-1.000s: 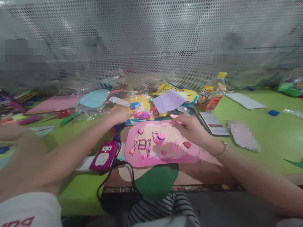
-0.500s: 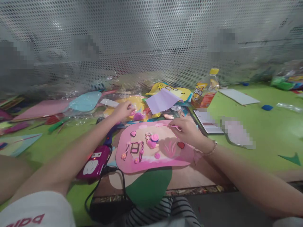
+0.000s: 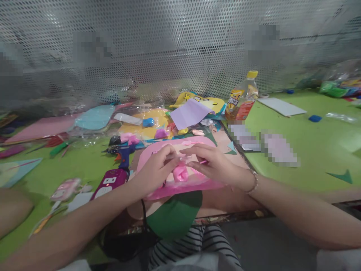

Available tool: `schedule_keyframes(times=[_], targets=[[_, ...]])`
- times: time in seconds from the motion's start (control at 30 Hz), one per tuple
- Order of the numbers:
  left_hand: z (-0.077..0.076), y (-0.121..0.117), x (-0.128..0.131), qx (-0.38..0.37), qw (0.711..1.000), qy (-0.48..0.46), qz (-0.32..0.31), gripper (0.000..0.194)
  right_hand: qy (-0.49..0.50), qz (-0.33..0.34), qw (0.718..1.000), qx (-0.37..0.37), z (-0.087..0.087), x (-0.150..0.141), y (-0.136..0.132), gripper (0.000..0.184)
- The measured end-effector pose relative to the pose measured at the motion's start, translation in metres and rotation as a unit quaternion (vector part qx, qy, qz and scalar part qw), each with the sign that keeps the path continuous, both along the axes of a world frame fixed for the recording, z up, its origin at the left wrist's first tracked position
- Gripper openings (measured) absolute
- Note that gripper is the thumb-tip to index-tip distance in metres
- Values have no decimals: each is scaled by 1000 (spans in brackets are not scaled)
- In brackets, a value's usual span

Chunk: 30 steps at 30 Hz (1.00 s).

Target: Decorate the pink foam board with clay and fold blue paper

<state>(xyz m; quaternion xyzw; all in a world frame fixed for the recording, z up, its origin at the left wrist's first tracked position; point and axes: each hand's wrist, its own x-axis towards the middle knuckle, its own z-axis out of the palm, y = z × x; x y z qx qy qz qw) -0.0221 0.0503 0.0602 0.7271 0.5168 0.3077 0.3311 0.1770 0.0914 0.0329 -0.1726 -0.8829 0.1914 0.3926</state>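
Note:
My left hand [image 3: 158, 169] is closed on the top of a small clear bag of pink clay [image 3: 180, 174], which hangs over the pink board. My right hand [image 3: 216, 162] meets it from the other side, fingertips pinched at the bag's upper edge. A thin pink stick [image 3: 203, 162] shows between the right fingers. Beneath both hands lies the rounded pink foam sheet [image 3: 152, 194], its clay decorations mostly covered by hands and bag.
A glue gun [image 3: 124, 155] and a magenta power bank-like box [image 3: 113, 178] with a cable lie left. Behind are purple paper [image 3: 190, 113], clay lumps [image 3: 161, 133] and a drink bottle [image 3: 241, 99]. A phone [image 3: 245, 138] and a white board [image 3: 282, 106] lie right.
My left hand has come back from the pile behind with the pink clay bag, over the foam sheet. The right hand has moved slightly left and down to meet it.

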Motion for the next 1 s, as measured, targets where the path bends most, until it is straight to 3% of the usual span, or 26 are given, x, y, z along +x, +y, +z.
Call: schedule_keyframes(times=[0.13,0.2,0.27,0.43,1.0], targets=[[-12,-9,8,-133,977,-165,-15,37,33,-16,999,-19,-4,-2,0,20],[-20,-13,9,-152,965,-211,-29,44,38,-14,999,-15,-6,-2,1,22],[-26,-15,9,-127,969,-208,-33,47,26,-9,1000,5,-8,-1,2,27],[-30,-13,3,-107,977,-185,-23,32,-5,10,998,55,-9,2,4,36],[-37,-13,6,-120,981,-152,31,28,-61,21,987,150,-3,8,1,28]])
